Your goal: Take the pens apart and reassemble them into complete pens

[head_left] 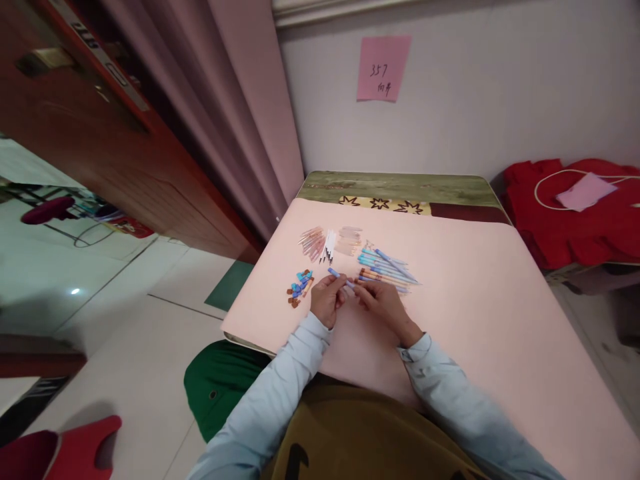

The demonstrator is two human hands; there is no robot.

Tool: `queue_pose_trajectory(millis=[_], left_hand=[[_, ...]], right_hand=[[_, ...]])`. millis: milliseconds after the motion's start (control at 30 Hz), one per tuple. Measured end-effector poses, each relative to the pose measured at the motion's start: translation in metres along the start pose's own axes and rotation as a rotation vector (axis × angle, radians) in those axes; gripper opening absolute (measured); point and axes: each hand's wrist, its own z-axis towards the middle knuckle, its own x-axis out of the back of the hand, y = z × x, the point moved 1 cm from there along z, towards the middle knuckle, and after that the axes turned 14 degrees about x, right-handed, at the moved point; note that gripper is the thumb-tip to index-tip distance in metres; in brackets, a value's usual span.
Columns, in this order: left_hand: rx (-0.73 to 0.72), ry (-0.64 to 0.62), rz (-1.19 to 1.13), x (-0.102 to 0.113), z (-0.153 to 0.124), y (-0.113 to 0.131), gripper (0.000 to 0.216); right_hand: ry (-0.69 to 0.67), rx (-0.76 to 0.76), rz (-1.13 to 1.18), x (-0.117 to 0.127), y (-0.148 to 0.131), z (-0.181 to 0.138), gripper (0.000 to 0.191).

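Both hands meet over a pale pink mat (475, 293) on the table. My left hand (327, 298) is closed around a blue pen (340, 277), whose capped end sticks out up and to the left. My right hand (383, 303) pinches the same pen at its other end, fingers curled. Just beyond the right hand lies a pile of blue and orange pens (387, 270). Left of the left hand sits a small heap of blue and brown caps (300, 288). Farther back lie pen refills (329, 245), pinkish barrels (313, 241) and clear tubes (349, 240).
The table's green wooden edge (400, 187) meets a white wall with a pink note (383, 67). Red cloth and a pink sheet (575, 207) lie at right. A curtain and red door stand at left. A green stool (220, 387) sits below the table's left edge.
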Motion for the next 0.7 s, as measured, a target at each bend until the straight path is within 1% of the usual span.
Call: queue_pose_trajectory(millis=[100, 167, 200, 267, 367, 433, 500, 567, 633, 700], left_hand=[[0.0, 0.028, -0.022, -0.003, 0.002, -0.004, 0.035], [-0.006, 0.04, -0.043, -0.005, 0.002, -0.006, 0.035], [-0.01, 0.044, -0.049, -0.006, 0.002, -0.006, 0.036], [-0.014, 0.046, -0.052, -0.008, 0.001, -0.007, 0.036], [-0.016, 0.044, -0.05, -0.008, -0.001, -0.005, 0.037], [-0.023, 0.056, -0.062, -0.008, -0.003, -0.002, 0.037], [-0.03, 0.072, -0.073, -0.007, -0.004, 0.001, 0.036], [-0.038, 0.087, -0.072, -0.005, -0.004, 0.002, 0.035], [-0.055, 0.099, -0.059, -0.002, -0.002, 0.003, 0.033], [-0.08, 0.125, -0.03, 0.003, 0.002, 0.001, 0.032]], right_hand=[[0.116, 0.044, -0.083, 0.002, 0.003, -0.002, 0.028], [0.162, 0.061, -0.144, 0.003, 0.003, -0.002, 0.028], [0.157, 0.066, -0.167, 0.003, 0.003, -0.002, 0.029], [0.1, 0.068, -0.176, 0.005, 0.002, -0.002, 0.031], [-0.003, 0.044, -0.125, 0.006, 0.0, -0.003, 0.043], [-0.023, 0.026, -0.111, 0.007, 0.0, -0.004, 0.044], [0.003, 0.028, -0.132, 0.007, 0.0, -0.004, 0.035], [0.058, 0.041, -0.164, 0.008, 0.001, -0.005, 0.026], [0.111, 0.056, -0.216, 0.009, 0.002, -0.005, 0.022], [0.132, 0.06, -0.286, 0.01, 0.003, -0.004, 0.02]])
